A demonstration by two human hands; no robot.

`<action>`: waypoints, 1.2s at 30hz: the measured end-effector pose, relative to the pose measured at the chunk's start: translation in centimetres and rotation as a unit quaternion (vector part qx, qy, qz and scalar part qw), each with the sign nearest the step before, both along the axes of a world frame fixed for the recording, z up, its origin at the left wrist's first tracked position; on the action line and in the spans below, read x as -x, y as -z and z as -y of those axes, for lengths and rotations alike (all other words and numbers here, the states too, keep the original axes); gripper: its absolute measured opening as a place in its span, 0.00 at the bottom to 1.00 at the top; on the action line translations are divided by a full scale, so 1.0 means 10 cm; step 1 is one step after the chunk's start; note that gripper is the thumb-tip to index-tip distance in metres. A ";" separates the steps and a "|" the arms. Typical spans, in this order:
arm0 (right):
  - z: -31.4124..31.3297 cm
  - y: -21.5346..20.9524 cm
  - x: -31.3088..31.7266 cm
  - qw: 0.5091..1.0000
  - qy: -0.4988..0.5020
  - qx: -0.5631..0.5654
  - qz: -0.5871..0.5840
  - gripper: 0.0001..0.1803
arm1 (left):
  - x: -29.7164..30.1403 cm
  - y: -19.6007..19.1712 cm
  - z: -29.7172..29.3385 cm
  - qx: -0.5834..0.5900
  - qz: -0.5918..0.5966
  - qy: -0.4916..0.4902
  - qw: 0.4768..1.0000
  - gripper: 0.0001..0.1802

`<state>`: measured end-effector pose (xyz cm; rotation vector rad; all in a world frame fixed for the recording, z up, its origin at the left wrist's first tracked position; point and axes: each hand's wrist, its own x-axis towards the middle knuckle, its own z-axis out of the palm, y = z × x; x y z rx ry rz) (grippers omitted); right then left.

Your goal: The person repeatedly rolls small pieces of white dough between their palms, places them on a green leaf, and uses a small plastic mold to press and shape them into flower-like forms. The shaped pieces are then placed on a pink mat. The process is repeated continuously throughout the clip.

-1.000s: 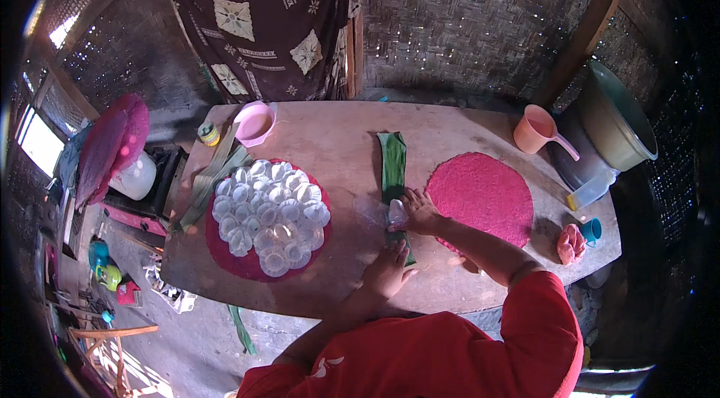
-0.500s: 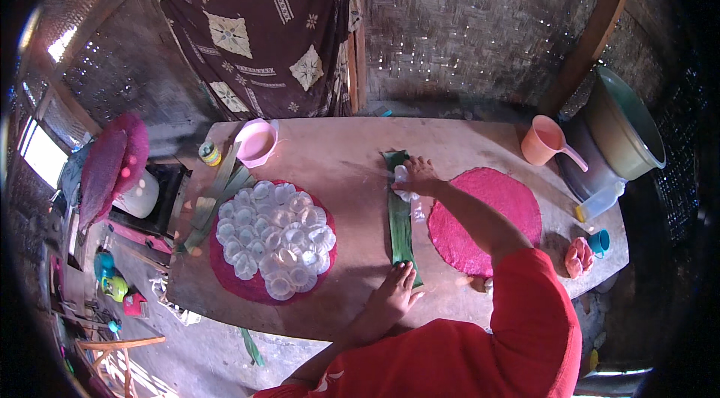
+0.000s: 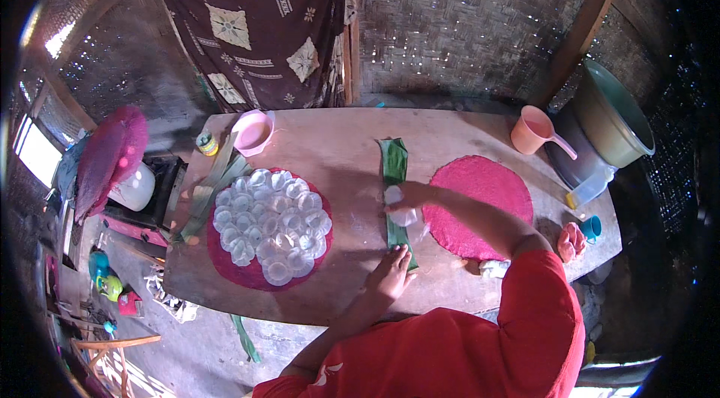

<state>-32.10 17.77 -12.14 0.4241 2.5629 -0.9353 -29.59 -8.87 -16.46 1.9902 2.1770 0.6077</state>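
A long green banana leaf strip [image 3: 394,164] lies lengthwise on the table, from its middle toward me. My left hand [image 3: 389,274] rests flat on the leaf's near end, fingers stretched out. Over the middle of the strip, my right hand [image 3: 412,195] is closed on a crumpled white cloth [image 3: 403,216], pressed against the leaf. Part of the cloth and the fingertips are hidden under the hand. Just right of the leaf is a round, bright pink mat [image 3: 481,207]. To the left, another round pink mat [image 3: 225,267] bears many small whitish cups [image 3: 277,225].
On the wooden table [image 3: 337,128] stand a pink bowl [image 3: 253,133], a small yellow-labelled jar [image 3: 207,144], leaf strips [image 3: 201,207], a pink dipper [image 3: 534,130], a clear container [image 3: 589,189], a teal mug [image 3: 591,229] and a pinkish bundle [image 3: 571,241]. A large basin [image 3: 613,117] sits at the right edge.
My right hand has slid the white cloth along the leaf toward me, from near its far end to its middle. The left hand stays at the near end. The view has shifted slightly.
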 end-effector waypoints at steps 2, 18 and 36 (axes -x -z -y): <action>0.17 0.05 -0.23 0.983 0.023 -0.156 -0.093 0.35 | 0.01 0.00 -0.01 0.002 -0.011 0.000 1.000 0.33; -0.59 0.07 0.31 0.961 0.062 -0.247 -0.104 0.36 | 0.11 -0.14 0.03 -0.110 -0.041 0.075 0.990 0.28; 0.16 -0.56 -0.39 0.961 0.118 -0.021 -0.248 0.33 | 1.05 -0.70 -0.47 -0.058 0.305 -0.173 0.935 0.14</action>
